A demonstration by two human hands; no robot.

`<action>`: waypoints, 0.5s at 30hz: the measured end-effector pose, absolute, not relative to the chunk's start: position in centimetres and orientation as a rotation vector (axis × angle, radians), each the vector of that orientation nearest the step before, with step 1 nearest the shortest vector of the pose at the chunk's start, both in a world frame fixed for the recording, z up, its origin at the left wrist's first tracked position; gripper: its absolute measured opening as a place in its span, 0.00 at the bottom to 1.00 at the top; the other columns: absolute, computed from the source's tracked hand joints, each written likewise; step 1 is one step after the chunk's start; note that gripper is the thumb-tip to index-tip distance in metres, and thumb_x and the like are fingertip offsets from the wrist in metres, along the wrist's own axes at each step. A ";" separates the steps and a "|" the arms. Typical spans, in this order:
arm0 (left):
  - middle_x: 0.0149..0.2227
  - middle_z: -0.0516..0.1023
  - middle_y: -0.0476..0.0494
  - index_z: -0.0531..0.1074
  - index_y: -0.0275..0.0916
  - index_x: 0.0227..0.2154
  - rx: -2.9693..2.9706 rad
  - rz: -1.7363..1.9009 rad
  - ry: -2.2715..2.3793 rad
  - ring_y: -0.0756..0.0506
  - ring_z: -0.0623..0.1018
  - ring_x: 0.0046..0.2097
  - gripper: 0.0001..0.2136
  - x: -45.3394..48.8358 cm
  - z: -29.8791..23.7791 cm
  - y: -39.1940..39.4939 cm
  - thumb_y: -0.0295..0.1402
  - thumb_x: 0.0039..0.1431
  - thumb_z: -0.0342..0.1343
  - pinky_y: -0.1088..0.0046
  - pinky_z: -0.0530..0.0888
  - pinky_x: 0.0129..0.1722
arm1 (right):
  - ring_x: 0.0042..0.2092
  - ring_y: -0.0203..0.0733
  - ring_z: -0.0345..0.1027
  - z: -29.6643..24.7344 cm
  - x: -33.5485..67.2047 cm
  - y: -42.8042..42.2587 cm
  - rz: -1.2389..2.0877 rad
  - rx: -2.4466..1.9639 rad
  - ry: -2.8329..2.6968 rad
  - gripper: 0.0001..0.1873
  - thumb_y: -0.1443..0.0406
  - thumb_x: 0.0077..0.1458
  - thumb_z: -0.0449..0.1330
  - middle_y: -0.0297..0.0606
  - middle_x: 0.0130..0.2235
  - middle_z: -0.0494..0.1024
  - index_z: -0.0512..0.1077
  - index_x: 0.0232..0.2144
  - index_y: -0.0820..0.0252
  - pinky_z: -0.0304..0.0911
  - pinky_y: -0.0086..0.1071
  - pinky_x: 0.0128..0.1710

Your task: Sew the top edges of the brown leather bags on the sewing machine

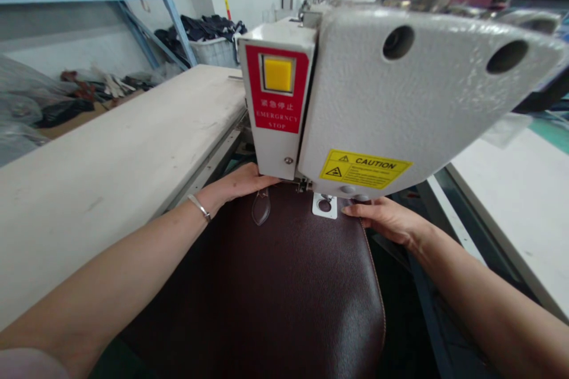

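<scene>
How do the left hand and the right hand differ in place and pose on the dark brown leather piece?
The left hand lies flat on the upper left of the leather piece, below the red emergency stop panel; the right hand meets its right edge, below the yellow caution label. The left wrist wears a silver bracelet; the right wrist is bare. Both touch the leather beside the sewing machine head.

The person's arms are bare from above the elbow down, the left hand has a thin silver bangle at its wrist, and a pale pink sleeve shows near left.
</scene>
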State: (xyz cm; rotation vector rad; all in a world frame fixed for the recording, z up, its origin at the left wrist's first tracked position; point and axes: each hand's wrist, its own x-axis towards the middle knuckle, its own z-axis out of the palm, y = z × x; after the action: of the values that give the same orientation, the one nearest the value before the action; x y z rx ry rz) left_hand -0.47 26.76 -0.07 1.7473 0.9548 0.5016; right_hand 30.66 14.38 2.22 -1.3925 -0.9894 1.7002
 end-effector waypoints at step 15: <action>0.50 0.79 0.41 0.78 0.39 0.48 1.813 0.464 0.954 0.37 0.74 0.57 0.28 -0.6 -0.3 26.9 0.56 0.52 0.61 0.59 0.69 0.61 | 0.43 0.43 0.73 2.7 30.5 14.1 1.734 -1.392 -0.999 0.35 0.63 0.38 0.74 0.38 0.48 0.78 0.69 0.50 0.53 0.70 0.26 0.30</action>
State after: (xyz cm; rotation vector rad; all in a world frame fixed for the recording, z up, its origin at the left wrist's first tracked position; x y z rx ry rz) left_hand -0.58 26.89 -0.28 1.8125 0.9545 0.4641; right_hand 30.46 14.15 2.70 -1.3916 -0.9993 1.7344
